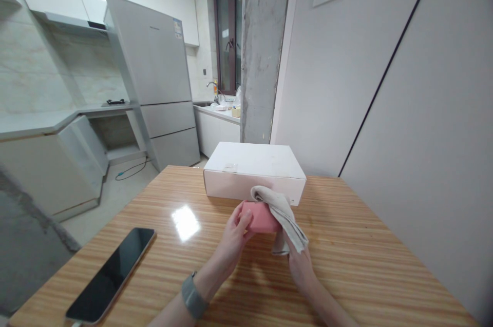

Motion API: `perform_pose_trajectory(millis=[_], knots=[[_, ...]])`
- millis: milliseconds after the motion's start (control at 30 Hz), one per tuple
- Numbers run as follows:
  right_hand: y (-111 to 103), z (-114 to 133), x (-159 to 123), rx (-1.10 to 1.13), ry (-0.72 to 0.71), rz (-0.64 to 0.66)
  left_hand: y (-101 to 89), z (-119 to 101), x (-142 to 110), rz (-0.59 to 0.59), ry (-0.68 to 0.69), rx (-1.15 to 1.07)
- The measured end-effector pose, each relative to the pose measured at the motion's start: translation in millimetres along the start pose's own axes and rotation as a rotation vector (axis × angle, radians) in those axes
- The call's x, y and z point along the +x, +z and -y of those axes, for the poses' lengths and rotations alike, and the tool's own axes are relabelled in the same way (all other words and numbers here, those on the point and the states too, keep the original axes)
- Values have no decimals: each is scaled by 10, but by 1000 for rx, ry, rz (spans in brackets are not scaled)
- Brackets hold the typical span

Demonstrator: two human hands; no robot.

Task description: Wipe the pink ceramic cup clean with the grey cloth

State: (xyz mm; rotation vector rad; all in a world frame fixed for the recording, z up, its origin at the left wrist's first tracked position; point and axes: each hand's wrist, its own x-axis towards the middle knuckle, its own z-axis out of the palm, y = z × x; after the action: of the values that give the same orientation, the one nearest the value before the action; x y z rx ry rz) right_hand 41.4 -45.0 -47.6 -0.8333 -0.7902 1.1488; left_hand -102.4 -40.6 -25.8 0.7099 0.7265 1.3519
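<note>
A small pink box [262,218] is held above the table in front of me. My left hand [236,229] grips its left end, with the thumb on the near face and fingers behind. A light grey cloth [285,216] drapes over the right end of the box. Beneath that cloth my right hand [299,260] is closed, pressing it against the box; most of its fingers are hidden. Just behind both hands stands a closed white cardboard box [254,162].
The wood-grain table [354,255] fills the foreground. A smartphone [113,273] with a cable plugged in lies at its left. Beyond are a silver refrigerator [154,60], a sink counter and a bare concrete pillar [264,50]. A pale wall runs along the right.
</note>
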Motion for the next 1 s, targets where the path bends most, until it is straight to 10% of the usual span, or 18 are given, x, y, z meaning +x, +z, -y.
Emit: perform_pose_trajectory(millis=[167,333,533,1000], knots=[[-11,128,167,49,60,-186,-11,-25,31,-17,-10,26],[122,244,194,303,248,-8,7,-5,28,21,92,3],[199,246,130,324,270,14,21,52,-38,265,-156,-125],[-58,-67,117,-70,-3,-50,-47,88,25,-69,59,77]])
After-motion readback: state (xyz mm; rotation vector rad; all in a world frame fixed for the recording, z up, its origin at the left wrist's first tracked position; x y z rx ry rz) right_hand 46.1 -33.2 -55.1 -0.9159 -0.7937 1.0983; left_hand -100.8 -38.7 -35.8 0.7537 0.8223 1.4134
